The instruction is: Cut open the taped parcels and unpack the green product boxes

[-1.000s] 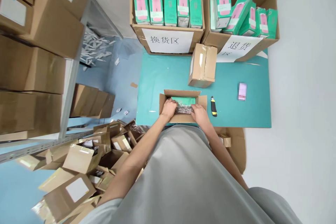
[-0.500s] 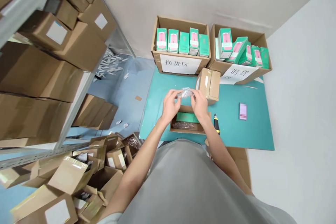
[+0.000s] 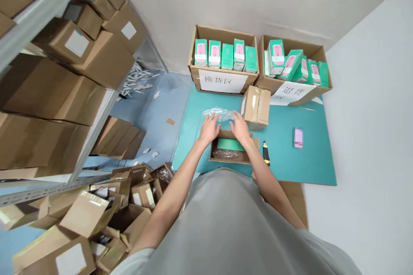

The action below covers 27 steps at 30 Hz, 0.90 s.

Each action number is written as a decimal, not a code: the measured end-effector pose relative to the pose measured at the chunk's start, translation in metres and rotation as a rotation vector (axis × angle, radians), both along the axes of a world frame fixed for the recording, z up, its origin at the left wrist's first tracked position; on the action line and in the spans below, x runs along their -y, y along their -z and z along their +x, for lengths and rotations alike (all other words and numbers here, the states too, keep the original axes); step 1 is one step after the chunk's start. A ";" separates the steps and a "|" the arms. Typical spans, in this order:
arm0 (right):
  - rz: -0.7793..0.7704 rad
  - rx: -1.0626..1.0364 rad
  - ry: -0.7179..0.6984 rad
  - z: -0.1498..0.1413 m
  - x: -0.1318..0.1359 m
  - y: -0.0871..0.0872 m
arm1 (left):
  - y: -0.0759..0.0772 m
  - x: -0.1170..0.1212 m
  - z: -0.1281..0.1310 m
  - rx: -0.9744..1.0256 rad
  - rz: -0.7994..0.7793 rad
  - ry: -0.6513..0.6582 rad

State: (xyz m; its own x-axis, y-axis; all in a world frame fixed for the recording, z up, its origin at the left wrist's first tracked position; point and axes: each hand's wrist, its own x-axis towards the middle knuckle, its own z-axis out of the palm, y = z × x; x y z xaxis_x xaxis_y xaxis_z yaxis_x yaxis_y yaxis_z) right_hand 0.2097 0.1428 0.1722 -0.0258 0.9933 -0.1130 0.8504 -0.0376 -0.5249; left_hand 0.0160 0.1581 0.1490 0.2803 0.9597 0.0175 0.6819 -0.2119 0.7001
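A crumpled sheet of clear plastic wrap (image 3: 218, 113) lies spread on the teal table (image 3: 303, 159). At its near left side is my left hand (image 3: 209, 129), fingers stretched forward and apart, the tips touching or just over the plastic. My right hand (image 3: 240, 128) is at its right end, fingers also extended. Below both hands stands an open cardboard box (image 3: 214, 158). Inside it a green box (image 3: 229, 144) lies along the far side, with more clear plastic wrap (image 3: 226, 154) in front. My right forearm hides part of the cardboard box's right side.
A closed carton (image 3: 260, 105) stands just right of my right hand. A yellow-black utility knife (image 3: 266, 153) and a blurred phone-like item (image 3: 298, 138) lie further right. Two labelled bins, left (image 3: 222, 88) and right (image 3: 300, 94), hold green boxes. Shelving with cartons (image 3: 32, 90) rises at left.
The plastic wrap was bunched up between both hands; now it lies spread wider on the table. My fingers have loosened and opened. The camera view has shifted slightly.
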 end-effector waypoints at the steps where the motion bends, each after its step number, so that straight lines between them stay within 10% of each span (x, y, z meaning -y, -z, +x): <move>1: 0.050 -0.027 0.006 0.008 0.012 0.000 | -0.004 0.008 0.000 0.007 0.043 -0.001; 6: -0.118 0.042 -0.058 0.036 0.069 0.006 | -0.008 0.048 0.020 -0.087 -0.119 0.238; 12: -0.599 0.371 -0.126 0.019 0.069 0.041 | 0.033 0.065 0.066 -0.508 -0.418 0.356; 27: -0.565 0.565 -0.039 0.001 0.090 0.074 | 0.062 0.078 0.056 -0.614 -0.417 0.297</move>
